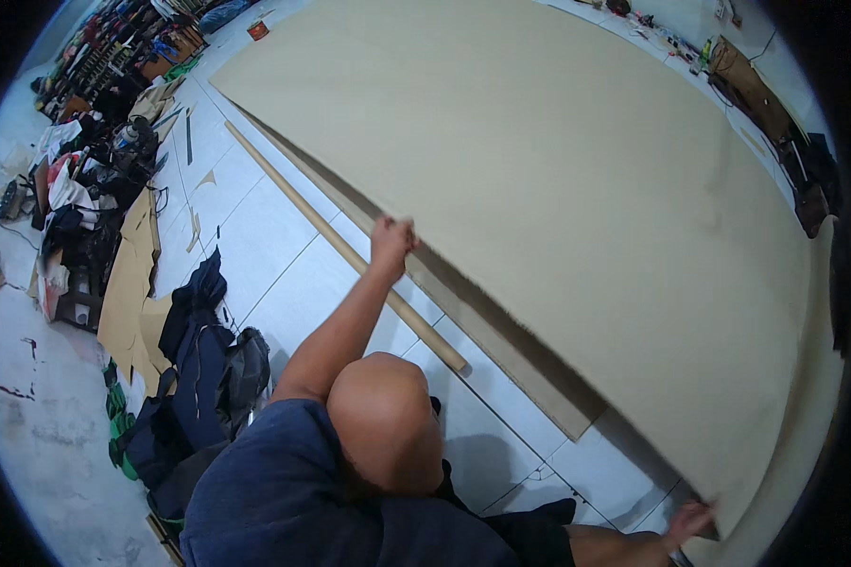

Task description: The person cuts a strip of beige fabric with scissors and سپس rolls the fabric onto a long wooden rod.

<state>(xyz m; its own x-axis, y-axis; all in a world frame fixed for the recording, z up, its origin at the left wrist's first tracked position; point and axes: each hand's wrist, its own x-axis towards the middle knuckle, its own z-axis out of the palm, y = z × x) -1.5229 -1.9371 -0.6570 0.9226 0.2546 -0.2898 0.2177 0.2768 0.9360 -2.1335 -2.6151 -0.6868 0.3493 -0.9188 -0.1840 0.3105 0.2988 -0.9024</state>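
A very large sheet of brown paper [539,180] spreads over the floor in front of me, its near edge raised. My left hand [392,244] is closed on that edge, about midway along. At the lower right, slightly blurred, my right hand [692,523] pinches the sheet at its near corner. Under the lifted edge a second brown layer [501,350] lies on the tiles, with a dark gap between the two. A long cardboard tube [331,231] lies on the floor beside the sheet, passing beneath my left forearm.
Dark clothes [199,359] and torn brown paper pieces [128,293] are heaped at my left. Beyond them stands a cluttered pile of belongings [76,208]. A brown, box-like piece [761,104] sits along the far right wall. The sheet curls upward at the right [813,378].
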